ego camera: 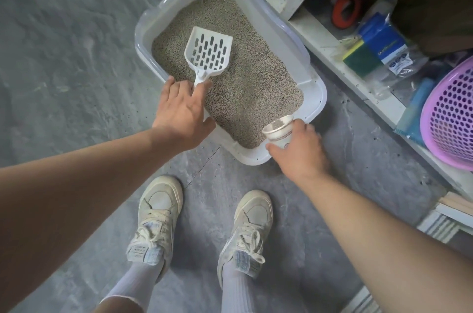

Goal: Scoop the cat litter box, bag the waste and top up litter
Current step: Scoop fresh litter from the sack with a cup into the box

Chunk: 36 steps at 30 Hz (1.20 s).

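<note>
Seemingly the top-up step is in hand. From the head view, the right hand point(298, 154) has its fingers curled round a cup point(277, 131) with a little litter in it, tilted over the near corner of the box point(318, 97). Fingers of the left hand point(180, 110) are loosely spread, their tips touching the handle of the scoop point(208, 52), which lies on the litter point(253, 82) just beyond them. Next, I judge, the left fingers must close on that handle.

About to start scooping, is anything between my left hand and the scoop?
Nothing visible. The left hand already has its fingertips at the handle of the white scoop, which lies on the litter with no other object beside it.
</note>
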{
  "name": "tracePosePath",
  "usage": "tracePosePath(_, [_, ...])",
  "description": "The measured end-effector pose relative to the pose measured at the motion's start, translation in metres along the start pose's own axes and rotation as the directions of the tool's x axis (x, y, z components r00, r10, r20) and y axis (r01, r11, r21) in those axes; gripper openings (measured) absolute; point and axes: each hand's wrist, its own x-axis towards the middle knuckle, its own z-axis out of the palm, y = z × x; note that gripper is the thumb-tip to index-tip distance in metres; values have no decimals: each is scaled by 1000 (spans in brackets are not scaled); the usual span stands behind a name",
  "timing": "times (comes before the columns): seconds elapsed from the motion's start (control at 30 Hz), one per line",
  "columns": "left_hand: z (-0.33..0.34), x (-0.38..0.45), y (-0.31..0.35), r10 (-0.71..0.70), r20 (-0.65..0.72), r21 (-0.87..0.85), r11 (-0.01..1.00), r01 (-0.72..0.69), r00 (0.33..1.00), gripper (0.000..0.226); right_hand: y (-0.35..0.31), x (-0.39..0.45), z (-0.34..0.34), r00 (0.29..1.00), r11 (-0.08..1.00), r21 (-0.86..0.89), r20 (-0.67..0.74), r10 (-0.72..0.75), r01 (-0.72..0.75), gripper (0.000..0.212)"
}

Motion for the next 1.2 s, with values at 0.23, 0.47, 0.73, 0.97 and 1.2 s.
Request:
tracePosePath(0.23, [-1, 0, 1, -2, 9, -2, 1000, 2, 1000, 78, 5, 8, -8, 999, 999, 27, -6, 33, -33, 70])
tracePosePath(0.47, [1, 0, -2, 3, 9, 10, 1000, -4, 1000, 79, -1, -18, 14, 981, 985, -71, 122, -148, 158, 66])
tracePosePath(0.73, [2, 0, -1, 9, 1, 6, 1000, -9, 1000, 79, -3, -30, 18, 968, 976, -97, 182, -173, 192, 63])
tracePosePath(0.97, [1, 0, 0, 4, 9, 0, 1000, -4, 1000, 79, 16, -2, 8, 998, 999, 25, 61, 26, -27, 71])
tracePosePath(1.2, [3, -1, 1, 8, -26, -15, 1000, -8, 1000, 78, 22, 32, -21, 996, 996, 31, -11, 89, -88, 74])
